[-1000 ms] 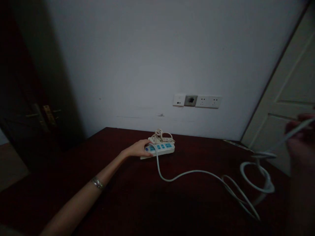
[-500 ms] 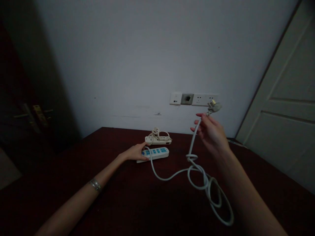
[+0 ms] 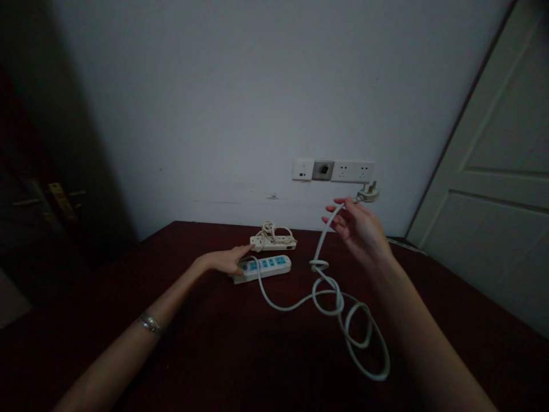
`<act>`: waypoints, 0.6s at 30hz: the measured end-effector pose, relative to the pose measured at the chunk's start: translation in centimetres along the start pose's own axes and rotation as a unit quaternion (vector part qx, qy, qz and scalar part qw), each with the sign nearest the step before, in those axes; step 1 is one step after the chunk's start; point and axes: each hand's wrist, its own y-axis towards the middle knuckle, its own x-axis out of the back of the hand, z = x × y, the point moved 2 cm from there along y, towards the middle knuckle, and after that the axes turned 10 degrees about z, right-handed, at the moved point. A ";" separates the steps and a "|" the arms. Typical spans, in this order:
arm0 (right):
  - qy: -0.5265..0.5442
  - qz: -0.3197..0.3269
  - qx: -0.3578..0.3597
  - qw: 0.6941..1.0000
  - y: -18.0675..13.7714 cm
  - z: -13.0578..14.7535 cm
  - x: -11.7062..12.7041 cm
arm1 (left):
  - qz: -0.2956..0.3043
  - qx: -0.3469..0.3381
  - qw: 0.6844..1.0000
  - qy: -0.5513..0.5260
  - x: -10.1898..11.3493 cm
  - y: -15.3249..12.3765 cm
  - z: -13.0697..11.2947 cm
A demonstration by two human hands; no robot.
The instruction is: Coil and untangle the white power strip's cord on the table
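My left hand [image 3: 225, 261] rests on the left end of a white power strip [image 3: 262, 267] with blue sockets, lying on a dark red table [image 3: 214, 343]. The strip's white cable [image 3: 338, 312] runs right in loose loops across the table and rises to my right hand [image 3: 359, 230]. My right hand is raised and grips the cable just below its plug [image 3: 369, 195], which hangs in the air under the wall sockets [image 3: 352, 171].
A second, cream power strip [image 3: 273, 242] with its cord bundled on top lies behind the first, near the wall. A white door [image 3: 493, 200] stands at the right. A dark door with a brass handle [image 3: 58, 200] is at the left.
My right hand came in from the far right edge with the cable and lifted the plug up near the wall sockets. The cable loops shifted left. My left hand stayed on the strip.
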 end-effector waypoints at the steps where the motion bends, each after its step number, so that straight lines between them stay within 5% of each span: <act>1: 0.007 0.003 0.000 1.000 -0.1 -0.1 -0.2 | -0.026 -0.011 1.000 -0.002 0.7 -0.5 -1.3; 5: 0.055 -0.004 -0.013 0.998 -0.5 0.0 -1.1 | -0.100 -0.096 0.986 -0.097 1.7 -1.6 -8.0; 9: 0.115 -0.029 -0.037 0.992 -1.1 0.4 -2.1 | -0.090 -0.196 0.939 -0.269 -0.6 -0.6 -13.0; 15: 0.159 -0.028 -0.046 0.986 -1.4 0.5 -2.6 | -0.053 -0.248 0.831 -0.495 -4.3 1.6 -15.3; 18: 0.127 -0.014 -0.063 0.990 -1.2 0.2 -2.1 | -0.079 -0.224 0.808 -0.538 -4.8 1.8 -15.5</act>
